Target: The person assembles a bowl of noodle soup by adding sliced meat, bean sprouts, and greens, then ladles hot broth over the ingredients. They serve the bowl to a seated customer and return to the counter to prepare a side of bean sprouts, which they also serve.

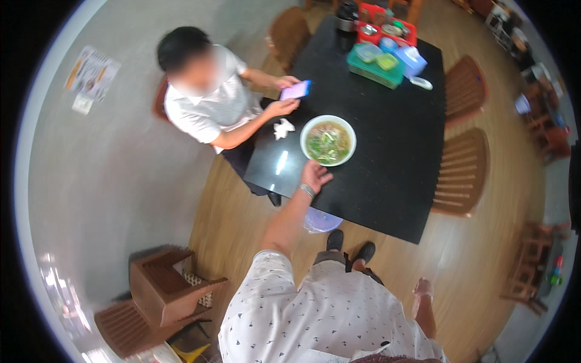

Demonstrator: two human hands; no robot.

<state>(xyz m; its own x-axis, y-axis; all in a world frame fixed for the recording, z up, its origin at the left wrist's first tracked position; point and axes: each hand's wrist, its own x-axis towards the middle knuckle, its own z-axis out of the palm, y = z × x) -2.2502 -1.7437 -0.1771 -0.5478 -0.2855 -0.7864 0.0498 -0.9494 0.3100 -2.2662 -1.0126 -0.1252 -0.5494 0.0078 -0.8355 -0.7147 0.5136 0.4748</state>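
Note:
A white bowl of soup with green herbs (328, 140) stands on the black table (381, 181). My left hand (315, 175), with a metal watch or bracelet at the wrist, is at the bowl's near rim, its fingers apart; whether it touches the rim I cannot tell. My right hand (423, 286) hangs low at my side, over the wooden floor, away from the table; its fingers are too blurred to read. Left of the bowl lies a crumpled white tissue (283, 129). A seated person (218, 95) holds a phone (295, 90) beside the table.
At the table's far end are a green box (376, 72), a blue tissue box (411, 61), a red basket (386, 25) and a dark flask (347, 18). Brown chairs (462, 172) line the right side. A purple bin (322, 220) is under the near edge. Stacked chairs (159, 290) stand lower left.

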